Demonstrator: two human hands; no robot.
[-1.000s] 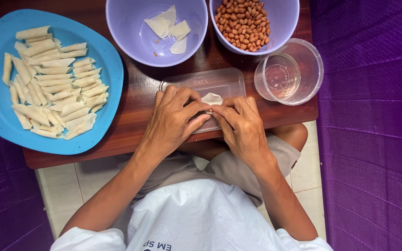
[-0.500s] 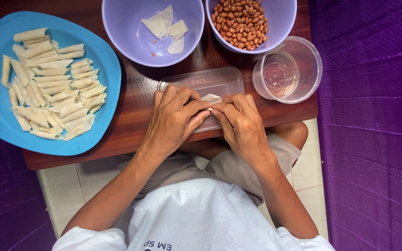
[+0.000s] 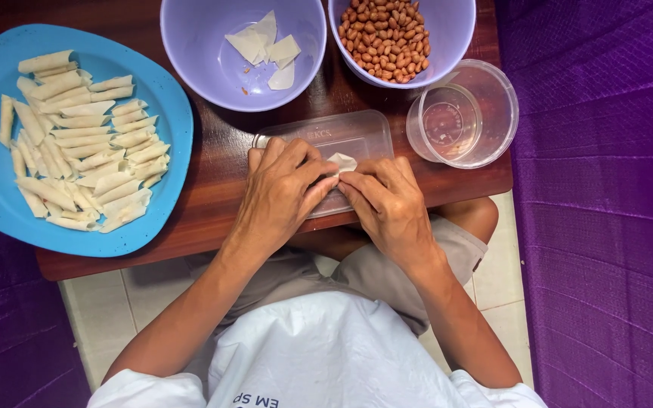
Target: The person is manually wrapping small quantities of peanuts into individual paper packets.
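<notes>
Left hand (image 3: 281, 189) and right hand (image 3: 387, 200) side by side, both grips pinching a small pale folded pastry wrapper (image 3: 341, 162) over a clear rectangular plastic lid (image 3: 341, 132) mid dark wooden worktop (image 3: 213, 189), blue plastic plate of rolled pastries (image 3: 168, 113) at nine o'clock, lilac bowl of peanuts (image 3: 447, 45) at one o'clock

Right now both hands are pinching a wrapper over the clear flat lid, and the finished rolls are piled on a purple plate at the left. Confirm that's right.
Not quite. The head view shows the finished rolls on a blue plate, not purple. Both the left hand and right hand do pinch the wrapper over the clear flat lid.
</notes>
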